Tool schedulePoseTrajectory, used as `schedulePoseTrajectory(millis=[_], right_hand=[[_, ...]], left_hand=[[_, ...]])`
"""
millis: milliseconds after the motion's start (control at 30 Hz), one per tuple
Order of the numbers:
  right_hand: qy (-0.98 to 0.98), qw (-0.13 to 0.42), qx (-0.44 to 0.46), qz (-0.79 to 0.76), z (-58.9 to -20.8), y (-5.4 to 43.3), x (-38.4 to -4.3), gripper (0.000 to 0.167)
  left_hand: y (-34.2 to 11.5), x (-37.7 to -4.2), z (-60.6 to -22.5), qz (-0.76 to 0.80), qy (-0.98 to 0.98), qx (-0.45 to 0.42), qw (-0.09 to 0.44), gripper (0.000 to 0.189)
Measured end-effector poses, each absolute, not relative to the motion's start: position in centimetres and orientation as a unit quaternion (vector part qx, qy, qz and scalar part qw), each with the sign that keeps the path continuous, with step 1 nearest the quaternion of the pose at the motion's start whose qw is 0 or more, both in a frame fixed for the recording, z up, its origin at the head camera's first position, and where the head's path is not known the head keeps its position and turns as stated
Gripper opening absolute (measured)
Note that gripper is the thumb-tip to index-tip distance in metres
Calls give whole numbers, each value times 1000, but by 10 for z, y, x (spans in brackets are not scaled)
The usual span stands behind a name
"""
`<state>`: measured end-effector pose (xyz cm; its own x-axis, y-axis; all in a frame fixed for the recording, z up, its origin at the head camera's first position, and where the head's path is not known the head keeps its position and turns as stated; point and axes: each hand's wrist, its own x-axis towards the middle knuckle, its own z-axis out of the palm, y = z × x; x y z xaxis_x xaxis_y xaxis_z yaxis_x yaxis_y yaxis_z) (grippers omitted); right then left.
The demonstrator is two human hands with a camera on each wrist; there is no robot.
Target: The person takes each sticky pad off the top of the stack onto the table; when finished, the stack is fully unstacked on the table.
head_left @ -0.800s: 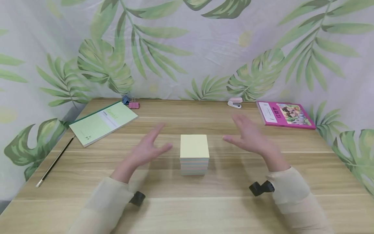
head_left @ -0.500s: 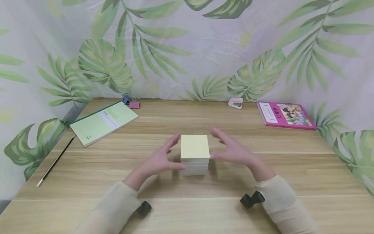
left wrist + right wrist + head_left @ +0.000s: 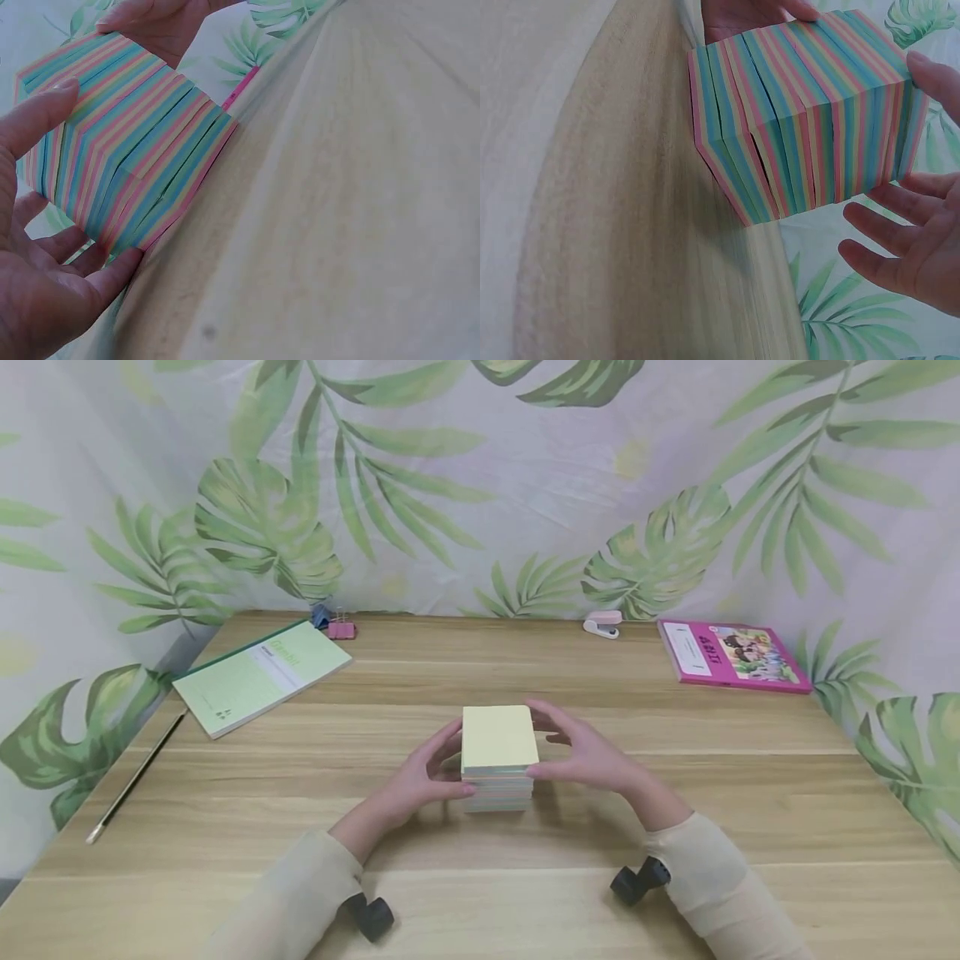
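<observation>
A tall block of sticky notes [image 3: 499,737] stands on the wooden table, pale yellow on top, with pink, yellow, green and blue striped sides. On its left side my left hand [image 3: 411,788] holds it, thumb on the front face and fingers round the side. My right hand [image 3: 596,762] grips the upper right part, thumb at the front corner and index finger at the back corner. In the left wrist view, the left fingertips [image 3: 124,266] reach low on the block. From the right wrist, the lower right fingers [image 3: 870,262] look spread and apart from the block.
At the back left lie a green notebook [image 3: 264,677], a pink binder clip [image 3: 342,631] and a blue one [image 3: 321,616]. A pencil [image 3: 138,777] lies along the left edge. A stapler [image 3: 603,624] and a pink book [image 3: 735,656] are at the back right.
Both hands have moved inward from either side of the block and now hold it. The block's upper layers look slightly shifted against those below.
</observation>
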<state>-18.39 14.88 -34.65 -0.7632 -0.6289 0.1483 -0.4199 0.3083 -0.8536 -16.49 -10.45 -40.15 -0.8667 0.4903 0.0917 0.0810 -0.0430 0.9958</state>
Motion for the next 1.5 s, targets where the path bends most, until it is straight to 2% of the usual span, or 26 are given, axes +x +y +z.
schedulePoseTrajectory(millis=[167,367,600,900,1033,1300,1500], right_hand=[[777,133,-317,-528,-347,158,-187,76],[696,207,-255,-639,-341,178,-194,82],[595,234,-165,-751,-334,183,-229,79],[547,284,-92,-782,-335,158,-289,80],[573,288,-68,-764,-343,142,-311,81],[588,305,-34,-748,-374,114,-334,85],[596,303,-43,-742,-389,93,-342,86]], left_hand=[[-105,-164,-404,686,683,204,145,85],[-105,-163,-404,686,684,198,152,87],[-107,-164,-402,687,683,197,153,86],[-107,-164,-402,687,681,196,160,87],[-107,-163,-401,686,682,199,156,86],[-105,-163,-398,684,684,196,159,86],[-107,-162,-399,687,682,195,158,87]])
